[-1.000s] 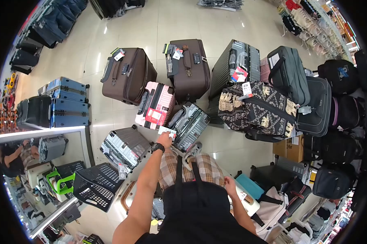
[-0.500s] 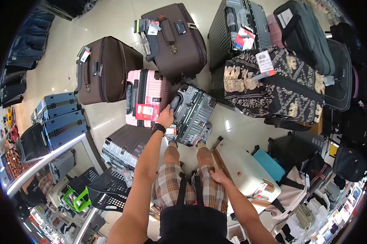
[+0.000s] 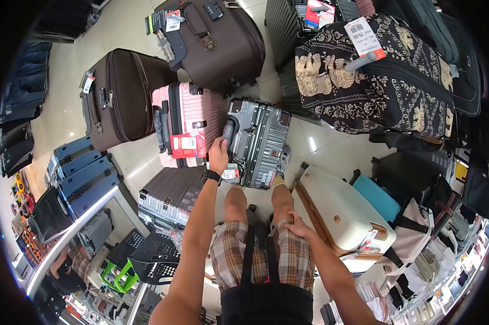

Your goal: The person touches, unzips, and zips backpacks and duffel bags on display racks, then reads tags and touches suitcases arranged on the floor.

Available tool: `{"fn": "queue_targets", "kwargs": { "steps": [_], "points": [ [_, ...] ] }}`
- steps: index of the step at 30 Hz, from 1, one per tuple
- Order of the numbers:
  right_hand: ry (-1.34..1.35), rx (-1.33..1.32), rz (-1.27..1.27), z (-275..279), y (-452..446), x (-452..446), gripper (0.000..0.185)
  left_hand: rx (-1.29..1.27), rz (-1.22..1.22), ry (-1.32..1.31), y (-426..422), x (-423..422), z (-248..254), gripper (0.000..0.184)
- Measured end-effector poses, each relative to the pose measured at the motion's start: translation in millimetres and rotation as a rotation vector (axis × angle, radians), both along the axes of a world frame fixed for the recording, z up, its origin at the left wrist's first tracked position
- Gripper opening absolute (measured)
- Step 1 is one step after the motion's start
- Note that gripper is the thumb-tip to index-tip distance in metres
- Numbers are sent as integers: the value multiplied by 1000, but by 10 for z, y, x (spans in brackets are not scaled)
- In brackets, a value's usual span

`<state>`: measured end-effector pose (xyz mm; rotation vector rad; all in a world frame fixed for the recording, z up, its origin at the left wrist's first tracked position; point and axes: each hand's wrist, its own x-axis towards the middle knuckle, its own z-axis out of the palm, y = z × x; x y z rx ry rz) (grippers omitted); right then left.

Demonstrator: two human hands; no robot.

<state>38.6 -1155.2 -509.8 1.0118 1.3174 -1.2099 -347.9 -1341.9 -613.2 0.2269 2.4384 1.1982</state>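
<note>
A ribbed grey hard-shell suitcase (image 3: 266, 146) stands before my feet, its metal-look frame and latches facing up. My left hand (image 3: 218, 157) is closed at the lower end of its plastic-wrapped handle (image 3: 229, 130); part of the grip is hidden. Just below that hand hangs a white price tag (image 3: 230, 174). Close on the left stands a pink ribbed suitcase (image 3: 204, 116) with a red-and-white tag (image 3: 188, 145). My right hand (image 3: 298, 225) holds nothing and rests on my right leg just above the knee, over the hem of the plaid shorts (image 3: 293, 254).
Two brown fabric suitcases (image 3: 217, 49) (image 3: 128, 97) stand ahead and left. A dark brown ribbed suitcase (image 3: 174, 192) is left of my legs, a cream suitcase (image 3: 342, 208) right. An elephant-patterned bag (image 3: 374, 81) is ahead right. A mirror (image 3: 79, 230) leans at left.
The grey suitcase has turned more upright in view, with my left hand still at its handle. My right hand has slid forward along my leg toward the knee. The view has shifted.
</note>
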Motion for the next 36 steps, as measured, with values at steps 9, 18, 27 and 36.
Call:
{"fn": "queue_targets", "kwargs": {
  "steps": [9, 18, 27, 36],
  "points": [
    [176, 67, -23, -59, 185, 63, 86, -16, 65, 17, 39, 155, 651, 29],
    [236, 245, -212, 316, 459, 40, 61, 87, 140, 2, -100, 293, 1814, 28],
    [421, 483, -376, 703, 688, 153, 42, 179, 179, 43, -201, 315, 2665, 29],
    [390, 495, -706, 656, 446, 453, 36, 295, 142, 58, -229, 175, 3356, 28]
  ]
}}
